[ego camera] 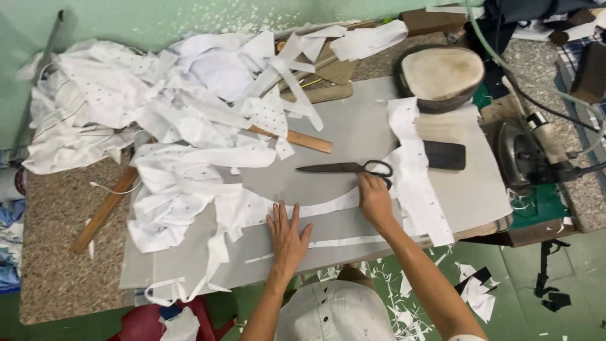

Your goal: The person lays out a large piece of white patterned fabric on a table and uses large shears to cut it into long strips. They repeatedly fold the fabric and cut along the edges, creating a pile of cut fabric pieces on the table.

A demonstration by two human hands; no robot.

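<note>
Scissors (346, 168) lay mid-table, blades closed; right hand (374, 199) touched their handles, grip loosely curled. Left hand (287, 235), fingers spread, pressed flat on grey sheet (353, 126) near the table's front edge.

A heap of white fabric scraps (158, 107) covers the surface's (57, 252) left half. A wooden ruler (293, 137) lies nearby. An electric cutting machine (530, 155) stands at right.

Speckled table (50, 252) bears grey board (353, 126), white fabric (177, 126), scissors (347, 168).
</note>
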